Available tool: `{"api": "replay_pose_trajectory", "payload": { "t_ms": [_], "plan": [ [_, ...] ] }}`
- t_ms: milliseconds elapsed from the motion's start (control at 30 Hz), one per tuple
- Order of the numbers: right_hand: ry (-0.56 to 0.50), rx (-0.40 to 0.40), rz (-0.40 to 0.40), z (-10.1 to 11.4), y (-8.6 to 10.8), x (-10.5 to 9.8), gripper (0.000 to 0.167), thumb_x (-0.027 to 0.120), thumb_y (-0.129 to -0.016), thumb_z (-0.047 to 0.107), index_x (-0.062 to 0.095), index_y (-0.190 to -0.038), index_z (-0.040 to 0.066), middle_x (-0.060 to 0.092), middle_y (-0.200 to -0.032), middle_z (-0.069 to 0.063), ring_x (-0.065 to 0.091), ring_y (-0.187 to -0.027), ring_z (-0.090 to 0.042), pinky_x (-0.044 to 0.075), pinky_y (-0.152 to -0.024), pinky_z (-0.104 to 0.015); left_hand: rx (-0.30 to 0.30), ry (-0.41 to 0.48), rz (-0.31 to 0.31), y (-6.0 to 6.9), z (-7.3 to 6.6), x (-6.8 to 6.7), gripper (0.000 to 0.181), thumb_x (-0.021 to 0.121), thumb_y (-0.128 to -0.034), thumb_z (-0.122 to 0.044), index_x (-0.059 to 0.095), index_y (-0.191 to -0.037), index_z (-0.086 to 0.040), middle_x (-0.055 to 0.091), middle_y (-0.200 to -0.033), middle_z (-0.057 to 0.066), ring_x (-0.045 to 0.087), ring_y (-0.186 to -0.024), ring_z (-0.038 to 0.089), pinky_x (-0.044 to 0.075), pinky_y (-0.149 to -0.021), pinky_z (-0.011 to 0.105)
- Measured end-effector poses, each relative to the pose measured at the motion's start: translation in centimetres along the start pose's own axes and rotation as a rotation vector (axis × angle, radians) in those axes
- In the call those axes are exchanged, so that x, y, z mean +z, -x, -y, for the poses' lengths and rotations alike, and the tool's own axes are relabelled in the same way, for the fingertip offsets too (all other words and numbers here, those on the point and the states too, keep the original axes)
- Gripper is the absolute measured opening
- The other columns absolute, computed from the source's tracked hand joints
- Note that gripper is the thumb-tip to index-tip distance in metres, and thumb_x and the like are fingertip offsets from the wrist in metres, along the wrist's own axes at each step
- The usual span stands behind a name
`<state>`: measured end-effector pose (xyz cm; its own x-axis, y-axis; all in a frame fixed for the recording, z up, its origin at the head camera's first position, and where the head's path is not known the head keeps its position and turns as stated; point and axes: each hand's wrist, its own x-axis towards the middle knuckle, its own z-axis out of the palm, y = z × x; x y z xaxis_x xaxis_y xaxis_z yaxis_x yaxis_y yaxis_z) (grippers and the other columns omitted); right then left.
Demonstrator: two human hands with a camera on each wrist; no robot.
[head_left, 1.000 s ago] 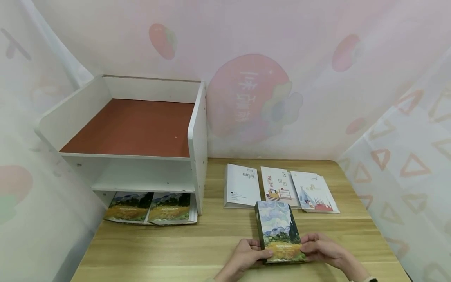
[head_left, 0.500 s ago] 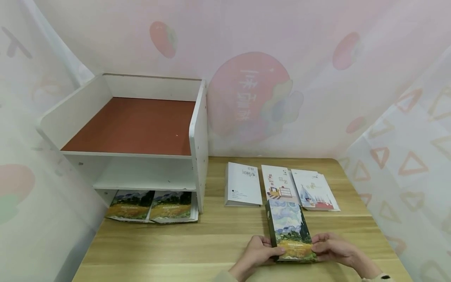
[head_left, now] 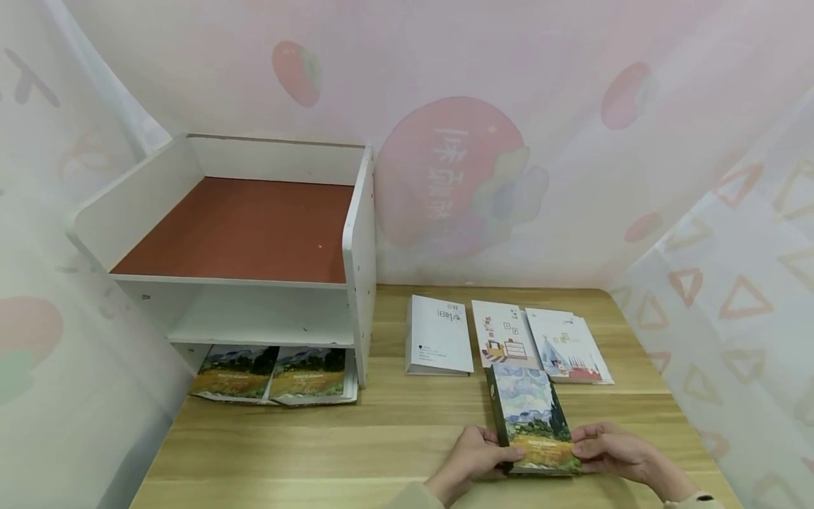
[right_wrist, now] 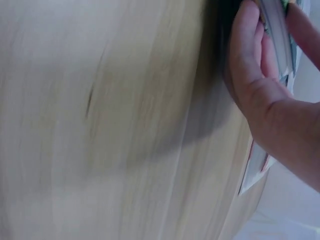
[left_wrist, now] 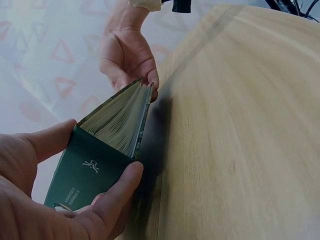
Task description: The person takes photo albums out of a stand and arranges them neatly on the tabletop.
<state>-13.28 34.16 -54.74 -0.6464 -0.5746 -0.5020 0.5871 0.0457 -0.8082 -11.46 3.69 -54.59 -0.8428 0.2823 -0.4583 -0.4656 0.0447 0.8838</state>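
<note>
Both hands hold a thick photo album (head_left: 534,420) with a landscape painting on its cover. My left hand (head_left: 470,456) grips its dark green spine side, thumb on the front cover. On the opposite edge, my right hand (head_left: 613,452) pinches the page side between thumb and fingers. The left wrist view shows the green spine (left_wrist: 90,167) and the fanned page ends (left_wrist: 117,122); the album is held slightly off the wooden table (left_wrist: 240,125). In the right wrist view the right hand (right_wrist: 270,95) is around the page edge, most of the album out of frame.
Behind the album lie a white album (head_left: 439,336), another with a room drawing (head_left: 505,336) and one with a tent drawing (head_left: 566,346). At left stands a white shelf unit (head_left: 359,283) with a brown top; two matching painting albums (head_left: 308,375) lie in its lowest compartment.
Both hands have carried the album a short way to the right, keeping their hold at its two sides. The other albums and the shelf unit stay put.
</note>
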Motion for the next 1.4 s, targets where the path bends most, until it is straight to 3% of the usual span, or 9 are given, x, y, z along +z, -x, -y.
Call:
{"api": "replay_pose_trajectory", "payload": {
  "t_ms": [233, 500, 767, 1100, 1233, 1400],
  "plan": [
    [-0.011, 0.022, 0.036, -0.6, 0.4, -1.7, 0.018, 0.049, -0.099, -0.002, 0.063, -0.106, 0.007, 0.066, -0.094, -0.001, 0.066, -0.088, -0.013, 0.056, -0.084, -0.034, 0.001, 0.0, 0.002, -0.1, -0.2, 1.1, 0.039, 0.087, -0.0768, -0.01, 0.053, -0.092, 0.001, 0.051, -0.088, 0.012, 0.067, -0.066, 0.019, 0.061, -0.062, 0.036],
    [0.029, 0.047, -0.001, -0.6, 0.6, -2.0, 0.016, 0.055, -0.097, -0.002, 0.065, -0.108, 0.004, 0.068, -0.094, -0.003, 0.067, -0.086, -0.014, 0.058, -0.081, -0.033, 0.007, 0.004, 0.01, -0.3, 0.2, 1.3, 0.037, 0.086, -0.0774, -0.009, 0.053, -0.091, 0.002, 0.053, -0.086, 0.012, 0.067, -0.067, 0.019, 0.061, -0.061, 0.036],
    [0.063, 0.038, -0.042, -0.5, 0.8, -2.0, 0.016, 0.058, -0.095, -0.001, 0.065, -0.109, 0.001, 0.068, -0.094, -0.005, 0.067, -0.083, -0.014, 0.059, -0.077, -0.033, 0.02, -0.021, 0.023, -0.4, 0.1, 1.7, 0.027, 0.085, -0.0785, -0.011, 0.06, -0.081, -0.002, 0.06, -0.082, 0.008, 0.066, -0.066, 0.017, 0.061, -0.061, 0.036],
    [0.048, 0.031, -0.073, -1.6, 1.7, -2.8, 0.016, 0.059, -0.094, -0.003, 0.066, -0.109, 0.0, 0.068, -0.093, -0.006, 0.068, -0.083, -0.016, 0.059, -0.077, -0.034, 0.012, -0.047, 0.054, -0.5, 0.2, 2.8, 0.022, 0.078, -0.0838, -0.01, 0.058, -0.083, 0.0, 0.061, -0.08, 0.009, 0.066, -0.068, 0.019, 0.061, -0.063, 0.036],
    [0.056, 0.004, -0.095, -1.4, 2.1, -3.2, 0.015, 0.061, -0.093, -0.004, 0.066, -0.107, -0.001, 0.069, -0.092, -0.007, 0.068, -0.082, -0.016, 0.06, -0.075, -0.033, 0.034, -0.032, 0.065, -0.8, 0.0, 3.4, 0.022, 0.076, -0.0845, -0.008, 0.055, -0.085, 0.0, 0.06, -0.082, 0.01, 0.066, -0.069, 0.02, 0.061, -0.064, 0.036],
    [0.042, 0.006, -0.091, -1.2, 2.5, -3.4, 0.016, 0.058, -0.094, -0.005, 0.065, -0.108, -0.002, 0.069, -0.094, -0.008, 0.068, -0.084, -0.017, 0.059, -0.077, -0.035, 0.021, -0.02, 0.08, -1.0, -0.1, 3.7, 0.025, 0.076, -0.0855, -0.007, 0.053, -0.091, 0.001, 0.058, -0.085, 0.012, 0.066, -0.071, 0.021, 0.061, -0.065, 0.037]
  ]
}}
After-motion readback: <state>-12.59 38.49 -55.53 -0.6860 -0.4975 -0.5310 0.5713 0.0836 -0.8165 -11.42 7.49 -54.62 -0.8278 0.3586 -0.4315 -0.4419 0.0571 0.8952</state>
